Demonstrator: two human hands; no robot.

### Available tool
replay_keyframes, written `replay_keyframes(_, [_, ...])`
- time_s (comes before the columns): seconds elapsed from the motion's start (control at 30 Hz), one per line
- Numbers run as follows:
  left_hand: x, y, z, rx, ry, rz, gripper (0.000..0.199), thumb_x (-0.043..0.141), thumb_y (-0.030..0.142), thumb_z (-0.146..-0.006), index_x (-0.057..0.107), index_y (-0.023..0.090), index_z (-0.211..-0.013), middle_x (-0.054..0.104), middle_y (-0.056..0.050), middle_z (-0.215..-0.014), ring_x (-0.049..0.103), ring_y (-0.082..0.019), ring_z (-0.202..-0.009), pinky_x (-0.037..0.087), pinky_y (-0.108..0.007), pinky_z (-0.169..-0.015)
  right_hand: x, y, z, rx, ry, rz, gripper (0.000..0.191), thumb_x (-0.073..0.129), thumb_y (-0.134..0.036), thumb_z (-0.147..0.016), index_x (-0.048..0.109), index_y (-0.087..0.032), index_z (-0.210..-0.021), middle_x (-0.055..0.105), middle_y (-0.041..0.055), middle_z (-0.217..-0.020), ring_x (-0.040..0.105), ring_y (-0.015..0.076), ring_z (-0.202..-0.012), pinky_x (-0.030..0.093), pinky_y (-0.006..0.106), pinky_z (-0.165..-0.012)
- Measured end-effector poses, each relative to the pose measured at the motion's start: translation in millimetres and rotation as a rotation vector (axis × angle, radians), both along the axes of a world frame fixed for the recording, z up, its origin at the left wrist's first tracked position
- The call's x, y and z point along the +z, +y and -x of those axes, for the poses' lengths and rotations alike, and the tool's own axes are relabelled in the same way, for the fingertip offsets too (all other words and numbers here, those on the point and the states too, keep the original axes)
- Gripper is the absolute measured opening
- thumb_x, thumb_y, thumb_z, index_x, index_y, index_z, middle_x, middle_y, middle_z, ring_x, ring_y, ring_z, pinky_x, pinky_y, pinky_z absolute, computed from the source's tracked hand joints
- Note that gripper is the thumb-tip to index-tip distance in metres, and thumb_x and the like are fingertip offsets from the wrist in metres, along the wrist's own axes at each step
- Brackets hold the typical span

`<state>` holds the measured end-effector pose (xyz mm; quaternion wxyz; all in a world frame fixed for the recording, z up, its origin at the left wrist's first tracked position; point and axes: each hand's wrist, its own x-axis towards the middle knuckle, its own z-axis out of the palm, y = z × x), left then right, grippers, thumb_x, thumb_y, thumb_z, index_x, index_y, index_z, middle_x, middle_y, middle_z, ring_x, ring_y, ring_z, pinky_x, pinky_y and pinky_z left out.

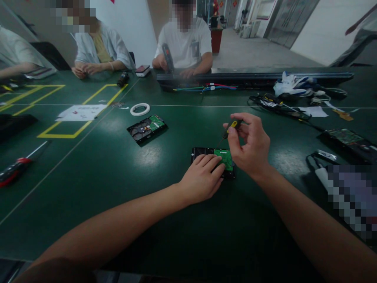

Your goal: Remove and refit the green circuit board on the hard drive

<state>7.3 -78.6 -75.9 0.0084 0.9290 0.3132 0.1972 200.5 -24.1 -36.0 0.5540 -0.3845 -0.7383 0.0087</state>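
Observation:
A hard drive [226,157] with a green circuit board lies on the green table. My left hand [203,177] rests across its left and near part, fingers spread and lying over it, covering some of the board. Above the drive's far right side, my right hand [250,143] is closed around the black and yellow handle of a screwdriver [232,127]. The thin shaft slants down to the left, toward the drive's far edge; whether its tip touches cannot be made out. A second hard drive [147,129] sits farther off to the left.
A white tape ring [140,109] lies beyond the second drive. At the left is a red and black screwdriver [17,169]. Another drive [350,143], cables [279,106] and gloves [294,84] are on the right. Across the table, a person [184,47] holds a dark tool near a long black panel [250,80].

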Motion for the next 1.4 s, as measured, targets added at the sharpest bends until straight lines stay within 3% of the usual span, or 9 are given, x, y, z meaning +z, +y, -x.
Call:
replay_keyframes(0.27, [1.9, -1, 0, 0.002, 0.003, 0.005, 0.038, 0.057, 0.032, -0.105, 0.062, 0.014, -0.138, 0.062, -0.017, -0.146, 0.056, -0.036, -0.138, 0.046, -0.053, -0.115, -4.6, 0, 1, 0.007, 0.037, 0.015, 0.042, 0.072, -0.026, -0.097, 0.057, -0.033, -0.137, 0.06, 0.0077, -0.133, 0.075, 0.0259, -0.111, 0.072, 0.041, -0.082])
replay_keyframes(0.47, [2.4, -1, -1, 0.006, 0.0, 0.008, 0.037, 0.055, 0.032, -0.106, 0.062, 0.015, -0.138, 0.062, -0.017, -0.146, 0.056, -0.035, -0.139, 0.046, -0.053, -0.115, -7.4, 3, 2, 0.038, 0.056, 0.058, 0.043, 0.069, -0.028, -0.1, 0.053, -0.033, -0.14, 0.066, 0.0062, -0.126, 0.075, 0.0248, -0.109, 0.071, 0.042, -0.086])
replay_keyframes(0.7, [2.0, -1, 0, 0.001, 0.002, 0.004, 0.038, 0.055, 0.032, -0.106, 0.062, 0.013, -0.137, 0.062, -0.018, -0.145, 0.056, -0.035, -0.138, 0.046, -0.053, -0.115, -5.3, -1, 4, 0.029, 0.014, 0.024, 0.043, 0.068, -0.026, -0.099, 0.053, -0.031, -0.139, 0.07, 0.0073, -0.131, 0.077, 0.0236, -0.105, 0.067, 0.043, -0.092])
replay_keyframes(0.9, [1.2, 0, -1, 0.004, -0.001, 0.018, 0.038, 0.055, 0.033, -0.106, 0.061, 0.015, -0.138, 0.062, -0.018, -0.146, 0.056, -0.035, -0.139, 0.046, -0.055, -0.115, -8.2, 2, 4, 0.034, 0.067, 0.02, 0.042, 0.073, -0.03, -0.096, 0.052, -0.03, -0.133, 0.071, 0.0058, -0.125, 0.077, 0.022, -0.1, 0.067, 0.041, -0.087])
replay_keyframes(1.03, [1.7, -1, 0, 0.003, -0.004, 0.013, 0.037, 0.056, 0.032, -0.105, 0.062, 0.015, -0.138, 0.062, -0.017, -0.147, 0.056, -0.035, -0.139, 0.046, -0.054, -0.115, -8.3, 3, 5, 0.072, 0.09, 0.052, 0.046, 0.07, -0.031, -0.098, 0.047, -0.03, -0.138, 0.07, 0.0081, -0.131, 0.077, 0.0225, -0.103, 0.067, 0.042, -0.089])
replay_keyframes(1.17, [1.8, -1, 0, 0.008, 0.004, 0.012, 0.037, 0.055, 0.033, -0.106, 0.062, 0.015, -0.138, 0.062, -0.017, -0.147, 0.056, -0.035, -0.139, 0.046, -0.053, -0.115, -2.7, -1, 4, 0.079, 0.05, 0.077, 0.045, 0.068, -0.029, -0.099, 0.051, -0.03, -0.14, 0.069, 0.0085, -0.134, 0.077, 0.0227, -0.105, 0.067, 0.041, -0.091])
replay_keyframes(1.4, [0.8, -1, 0, 0.001, -0.006, 0.007, 0.038, 0.056, 0.032, -0.106, 0.062, 0.014, -0.138, 0.062, -0.018, -0.147, 0.055, -0.035, -0.14, 0.046, -0.054, -0.116, 21.2, -3, -3, -0.035, -0.091, -0.042, 0.029, 0.072, -0.028, -0.095, 0.069, -0.03, -0.124, 0.067, 0.0074, -0.118, 0.07, 0.025, -0.103, 0.065, 0.04, -0.076])
